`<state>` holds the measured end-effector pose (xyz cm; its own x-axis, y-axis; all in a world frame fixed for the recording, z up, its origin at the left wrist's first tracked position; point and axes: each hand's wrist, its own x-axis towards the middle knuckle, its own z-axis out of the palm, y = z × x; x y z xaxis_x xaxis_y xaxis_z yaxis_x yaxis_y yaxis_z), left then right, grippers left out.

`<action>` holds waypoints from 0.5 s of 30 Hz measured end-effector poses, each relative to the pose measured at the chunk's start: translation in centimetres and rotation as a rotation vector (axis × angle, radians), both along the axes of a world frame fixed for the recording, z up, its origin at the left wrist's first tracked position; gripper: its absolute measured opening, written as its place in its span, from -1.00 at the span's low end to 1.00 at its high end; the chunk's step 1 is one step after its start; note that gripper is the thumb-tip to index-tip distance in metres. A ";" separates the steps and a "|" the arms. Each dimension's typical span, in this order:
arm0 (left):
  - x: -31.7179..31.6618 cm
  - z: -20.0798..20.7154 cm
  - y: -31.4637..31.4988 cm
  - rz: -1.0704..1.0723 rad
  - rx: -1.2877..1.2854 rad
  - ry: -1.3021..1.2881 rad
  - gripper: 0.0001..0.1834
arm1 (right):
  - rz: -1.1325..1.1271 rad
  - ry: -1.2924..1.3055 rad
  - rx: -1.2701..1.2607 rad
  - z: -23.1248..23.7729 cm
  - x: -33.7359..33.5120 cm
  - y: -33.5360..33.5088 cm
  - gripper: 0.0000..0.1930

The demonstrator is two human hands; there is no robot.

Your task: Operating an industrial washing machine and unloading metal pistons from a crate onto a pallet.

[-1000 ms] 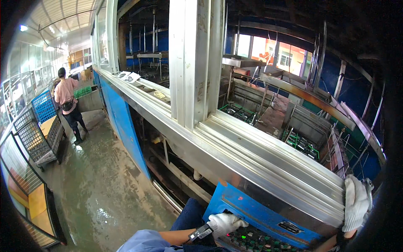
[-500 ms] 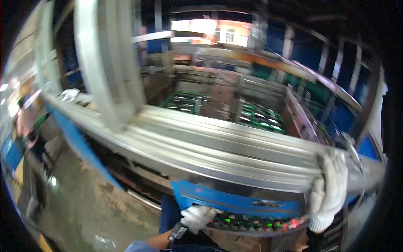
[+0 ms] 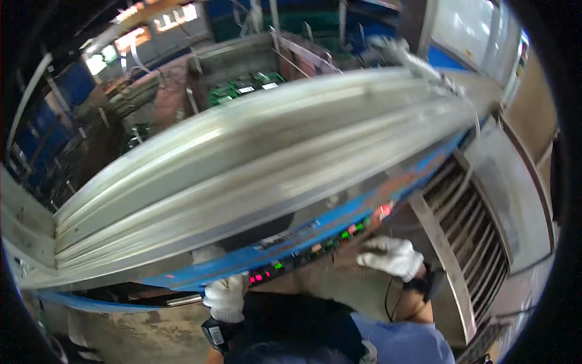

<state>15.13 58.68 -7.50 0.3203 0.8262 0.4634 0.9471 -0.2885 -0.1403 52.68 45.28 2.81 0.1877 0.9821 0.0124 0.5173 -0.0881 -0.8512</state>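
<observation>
My left hand point(image 3: 225, 298), in a white knit glove, is at the left end of a blue control panel point(image 3: 291, 236), beside its red digit display point(image 3: 259, 276). Its fingers look curled against the panel's edge, and what lies inside them is hidden. A row of small switches with green lights point(image 3: 347, 234) runs along the panel's lower side. My right hand point(image 3: 393, 258), gloved too, hovers in front of the panel's right part. Its fingers point left, somewhat apart and blurred, with nothing seen in them.
A wide metal rail point(image 3: 242, 164) curves above the panel. Behind it, a tank point(image 3: 233, 57) holds green circuit-board-like pieces point(image 3: 245, 88). A chain-like grey fitting point(image 3: 418, 64) and a cable hang at the right. A ribbed metal grille point(image 3: 470, 236) stands by my right arm.
The view has swung to the right. My right hand has left the metal rail and come down in front of the panel. My left hand remains at the panel's left end.
</observation>
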 end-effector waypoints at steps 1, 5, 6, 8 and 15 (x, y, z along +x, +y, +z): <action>0.8 1.9 0.3 -0.042 -0.030 0.014 -0.74 | -0.062 -0.054 -0.130 -0.4 0.0 0.1 -0.60; 2.9 6.5 0.6 0.080 -0.654 -1.268 -0.79 | -0.301 0.262 -0.555 -2.6 -0.1 2.9 -0.67; 3.2 6.8 0.5 0.135 -0.747 -1.419 -0.78 | -0.351 0.376 -0.463 -2.6 -0.3 2.9 -0.68; 4.1 7.6 0.3 0.141 -0.738 -1.426 -0.78 | -0.383 0.585 -0.379 -3.5 0.1 3.2 -0.69; 3.5 8.3 -0.7 0.171 -0.679 -1.324 -0.73 | -0.588 0.691 -0.050 -6.5 0.0 4.5 -0.69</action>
